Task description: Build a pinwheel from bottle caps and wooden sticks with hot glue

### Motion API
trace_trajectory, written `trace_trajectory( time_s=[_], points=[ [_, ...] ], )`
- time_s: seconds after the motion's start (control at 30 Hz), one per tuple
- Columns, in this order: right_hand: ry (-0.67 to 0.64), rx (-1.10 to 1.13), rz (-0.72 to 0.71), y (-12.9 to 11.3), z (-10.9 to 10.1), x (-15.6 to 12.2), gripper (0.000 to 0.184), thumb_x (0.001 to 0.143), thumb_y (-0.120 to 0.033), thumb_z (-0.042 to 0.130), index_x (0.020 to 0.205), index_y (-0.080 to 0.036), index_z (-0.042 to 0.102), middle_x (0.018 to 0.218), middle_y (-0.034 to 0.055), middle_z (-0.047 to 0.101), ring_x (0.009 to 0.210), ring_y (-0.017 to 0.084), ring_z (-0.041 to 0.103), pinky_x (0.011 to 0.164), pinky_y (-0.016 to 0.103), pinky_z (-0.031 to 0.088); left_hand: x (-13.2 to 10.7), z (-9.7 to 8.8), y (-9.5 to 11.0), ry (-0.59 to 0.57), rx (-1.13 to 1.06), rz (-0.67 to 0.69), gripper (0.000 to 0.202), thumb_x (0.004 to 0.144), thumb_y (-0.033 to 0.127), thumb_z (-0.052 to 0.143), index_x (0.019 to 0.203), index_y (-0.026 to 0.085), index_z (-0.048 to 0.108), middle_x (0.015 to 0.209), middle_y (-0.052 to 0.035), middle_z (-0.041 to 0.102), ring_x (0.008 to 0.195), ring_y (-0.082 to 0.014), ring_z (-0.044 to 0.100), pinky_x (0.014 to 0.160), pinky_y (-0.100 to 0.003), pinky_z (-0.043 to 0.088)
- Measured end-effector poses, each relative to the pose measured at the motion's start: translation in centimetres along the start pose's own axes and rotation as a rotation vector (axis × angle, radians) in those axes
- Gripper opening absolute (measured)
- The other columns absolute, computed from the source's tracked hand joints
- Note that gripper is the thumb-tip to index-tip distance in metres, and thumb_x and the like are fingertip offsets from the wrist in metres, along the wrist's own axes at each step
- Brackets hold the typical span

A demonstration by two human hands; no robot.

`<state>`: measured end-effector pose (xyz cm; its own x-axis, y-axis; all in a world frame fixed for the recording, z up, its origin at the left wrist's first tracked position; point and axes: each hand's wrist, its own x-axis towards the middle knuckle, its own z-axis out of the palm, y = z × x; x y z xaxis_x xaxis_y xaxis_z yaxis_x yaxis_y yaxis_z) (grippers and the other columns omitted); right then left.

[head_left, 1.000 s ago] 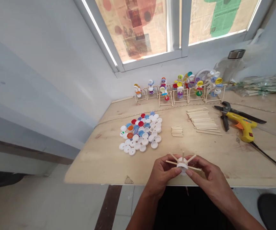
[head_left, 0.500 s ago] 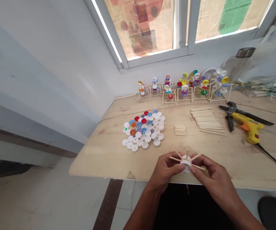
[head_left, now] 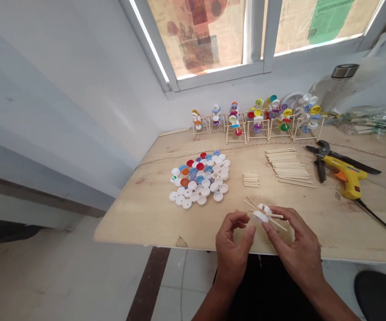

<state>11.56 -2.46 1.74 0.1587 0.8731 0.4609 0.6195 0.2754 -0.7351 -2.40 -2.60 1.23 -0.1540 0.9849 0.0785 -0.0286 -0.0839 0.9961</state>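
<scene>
Nearest, at the wooden table's (head_left: 139, 218) front edge: the left hand (head_left: 234, 243) is spread, fingers and thumb curved, just beside the work and apparently gripping nothing. The right hand (head_left: 295, 243) pinches the white cap hub (head_left: 260, 216) between thumb and fingers, tilted. Two white caps show in it, with thin spokes (head_left: 279, 225) sticking out between them; exact count hidden by the fingers. No cap seen on any spoke end.

Beyond, left: a spread of loose caps (head_left: 218, 196), mostly white, some blue, red, orange. Centre: a small row of short sticks (head_left: 251, 179); right of it, a larger row of longer sticks (head_left: 289, 167). Farther right, a yellow glue gun (head_left: 350, 180) lies against a black-handled cutter (head_left: 323, 154).

Far side, below the window: coloured cap wheels (head_left: 258, 114) on stick stands (head_left: 321, 128), seemingly complete. Against these, the held piece looks part-built: hub and spokes together, outer caps and stand lacking. Plenty of loose parts remain unused.
</scene>
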Motion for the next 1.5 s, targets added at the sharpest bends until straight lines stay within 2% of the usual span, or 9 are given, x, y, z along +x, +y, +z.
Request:
trace_trajectory(
  time_s=[0.27,0.43,0.67,0.8,1.0,1.1,1.23,1.37,1.5],
  points=[
    [0.057,-0.071,-0.15,0.1,0.9,-0.1,0.021,0.086,-0.028,0.058,0.105,-0.02,0.056,0.095,0.0042,0.065,0.089,0.017,0.061,0.078,0.029,0.049,0.3,1.5,-0.2,-0.048,-0.11,-0.087,0.024,0.079,0.031,0.066,0.098,0.017,0.062,0.093,-0.0082,0.065,0.088,-0.0199,0.06,0.079,-0.033,0.047],
    [0.067,-0.101,-0.188,0.3,1.5,-0.1,0.02,0.086,-0.027,0.058,0.105,-0.019,0.055,0.095,0.0056,0.065,0.089,0.018,0.061,0.079,0.032,0.049,0.6,1.8,-0.1,0.005,-0.253,-0.193,0.026,0.074,0.032,0.07,0.093,0.017,0.063,0.088,-0.0067,0.066,0.083,-0.019,0.06,0.076,-0.031,0.048],
    [0.071,-0.12,-0.204,0.2,2.1,-0.2,0.021,0.087,-0.029,0.056,0.107,-0.02,0.054,0.096,0.0079,0.065,0.091,0.021,0.062,0.08,0.037,0.05,0.6,2.2,1.4,0.058,-0.419,-0.29,0.023,0.071,0.025,0.074,0.089,0.016,0.063,0.082,-0.0034,0.065,0.078,-0.0142,0.058,0.072,-0.025,0.046],
    [0.014,-0.098,-0.211,0.1,2.1,-0.4,0.024,0.088,-0.027,0.054,0.111,-0.02,0.053,0.101,0.0094,0.065,0.094,0.022,0.061,0.082,0.039,0.049,1.2,1.7,0.9,0.048,-0.453,-0.309,0.023,0.07,0.027,0.075,0.087,0.016,0.063,0.082,-0.0032,0.065,0.076,-0.0138,0.058,0.07,-0.024,0.046],
    [-0.091,-0.007,-0.271,-0.1,1.1,-0.6,0.035,0.086,-0.025,0.056,0.12,-0.02,0.05,0.112,0.0101,0.06,0.107,0.022,0.054,0.09,0.04,0.046,2.5,0.2,0.1,-0.056,-0.571,-0.374,0.022,0.07,0.027,0.074,0.086,0.016,0.065,0.077,-0.0018,0.062,0.069,-0.0115,0.055,0.066,-0.024,0.045],
    [-0.137,0.04,-0.288,-0.1,0.5,-0.5,0.037,0.087,-0.025,0.053,0.123,-0.02,0.049,0.116,0.0103,0.058,0.112,0.024,0.052,0.093,0.042,0.044,3.0,-0.3,0.2,-0.038,-0.589,-0.404,0.021,0.069,0.027,0.074,0.085,0.015,0.066,0.08,-0.002,0.062,0.068,-0.0112,0.056,0.065,-0.024,0.045],
    [-0.133,0.079,-0.186,0.0,0.5,-0.3,0.032,0.089,-0.026,0.051,0.121,-0.022,0.052,0.117,0.009,0.058,0.112,0.022,0.053,0.094,0.04,0.045,3.4,-0.6,0.4,-0.054,-0.553,-0.416,0.024,0.067,0.026,0.075,0.087,0.015,0.069,0.08,-0.0032,0.064,0.071,-0.0135,0.057,0.066,-0.025,0.045],
    [-0.129,0.099,-0.034,0.3,0.7,0.0,0.025,0.09,-0.031,0.051,0.114,-0.023,0.056,0.108,0.0068,0.062,0.099,0.019,0.059,0.085,0.035,0.05,3.5,-1.0,0.7,-0.153,-0.469,-0.434,0.025,0.064,0.027,0.076,0.085,0.015,0.072,0.076,-0.0039,0.065,0.069,-0.0143,0.056,0.069,-0.027,0.044],
    [-0.177,0.082,-0.052,0.1,0.7,0.1,0.025,0.088,-0.036,0.055,0.109,-0.023,0.057,0.1,0.0057,0.064,0.092,0.019,0.061,0.081,0.035,0.05,3.5,-1.1,0.9,-0.221,-0.388,-0.435,0.024,0.067,0.028,0.073,0.087,0.016,0.074,0.081,-0.0052,0.068,0.074,-0.0157,0.058,0.075,-0.027,0.044]
  ],
)
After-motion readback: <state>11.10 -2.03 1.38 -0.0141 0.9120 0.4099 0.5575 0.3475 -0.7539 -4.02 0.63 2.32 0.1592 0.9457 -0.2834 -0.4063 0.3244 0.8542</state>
